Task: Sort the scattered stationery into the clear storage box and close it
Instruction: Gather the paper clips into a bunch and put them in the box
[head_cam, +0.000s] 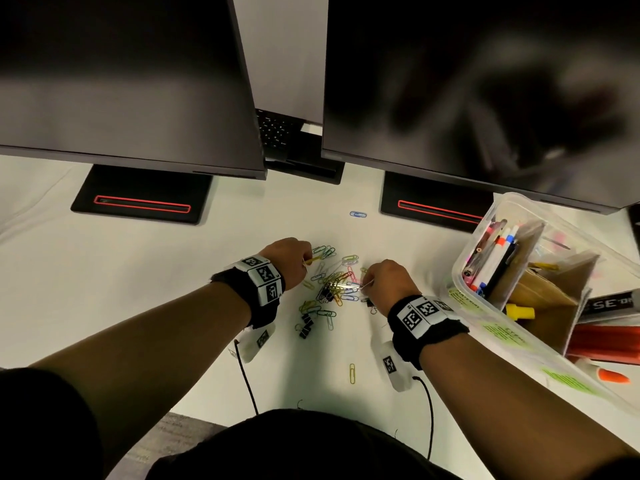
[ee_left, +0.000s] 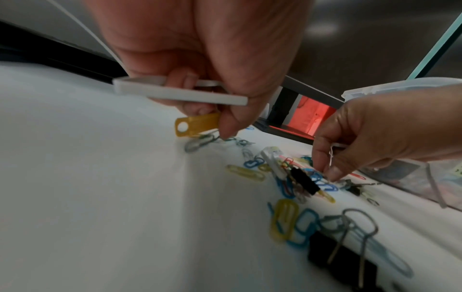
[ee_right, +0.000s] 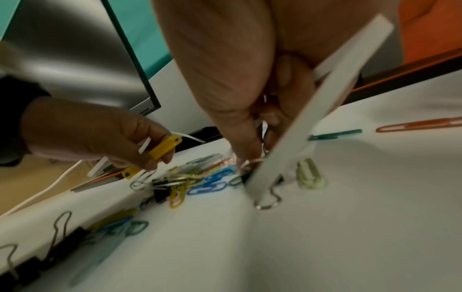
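Note:
A heap of coloured paper clips [head_cam: 334, 284] mixed with black binder clips [head_cam: 306, 324] lies mid-desk. My left hand [head_cam: 306, 261] is at the heap's left edge and pinches a yellow plastic key tag [ee_left: 197, 124], also seen as the key tag [ee_right: 163, 149] from the right wrist. My right hand [head_cam: 365, 284] is at the heap's right edge, thumb and finger pinching a thin silver wire clip [ee_right: 252, 164] down among the clips. The clear storage box [head_cam: 460, 268] stands open to the right, holding markers [head_cam: 491, 261] and cardboard dividers.
Two dark monitors stand behind, their black bases [head_cam: 138, 199] on the white desk. A lone blue clip [head_cam: 357, 214] lies farther back and a yellow one [head_cam: 352, 373] nearer me. Orange items [head_cam: 609, 341] lie by the box. Black cables hang from both wrists.

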Tool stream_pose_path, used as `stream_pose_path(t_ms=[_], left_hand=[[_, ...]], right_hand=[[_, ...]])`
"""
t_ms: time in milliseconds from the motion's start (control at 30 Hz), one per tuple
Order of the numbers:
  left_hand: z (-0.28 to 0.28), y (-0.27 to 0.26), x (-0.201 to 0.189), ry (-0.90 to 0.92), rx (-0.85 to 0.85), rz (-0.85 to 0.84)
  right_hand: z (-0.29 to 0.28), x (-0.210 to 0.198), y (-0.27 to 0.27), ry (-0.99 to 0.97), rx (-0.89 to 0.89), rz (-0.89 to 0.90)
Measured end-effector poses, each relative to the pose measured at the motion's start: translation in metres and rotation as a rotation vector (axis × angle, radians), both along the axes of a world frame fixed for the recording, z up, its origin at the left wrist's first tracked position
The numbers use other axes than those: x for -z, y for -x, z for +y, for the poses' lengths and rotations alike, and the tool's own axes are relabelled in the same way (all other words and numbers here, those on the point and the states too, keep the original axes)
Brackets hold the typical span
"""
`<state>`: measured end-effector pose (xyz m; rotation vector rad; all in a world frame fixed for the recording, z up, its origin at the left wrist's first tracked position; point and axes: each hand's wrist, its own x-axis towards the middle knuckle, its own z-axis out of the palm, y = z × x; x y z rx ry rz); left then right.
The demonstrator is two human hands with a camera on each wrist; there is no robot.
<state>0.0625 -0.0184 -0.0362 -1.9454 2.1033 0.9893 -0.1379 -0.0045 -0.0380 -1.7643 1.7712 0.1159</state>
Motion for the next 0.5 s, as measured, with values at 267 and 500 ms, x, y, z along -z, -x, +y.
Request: stream_pose_path(t_ms=[267,500], left_hand=[[-0.005,0.017,-0.005,0.051,-0.047,0.057],[-0.004,0.035,0.005,0.009,0.015,-0.074]], right_hand=[[0.007,-0.007,0.003,-0.025,-0.061,0.047],[0.015,-0.031,0.015,0.059,0.101,-0.042]])
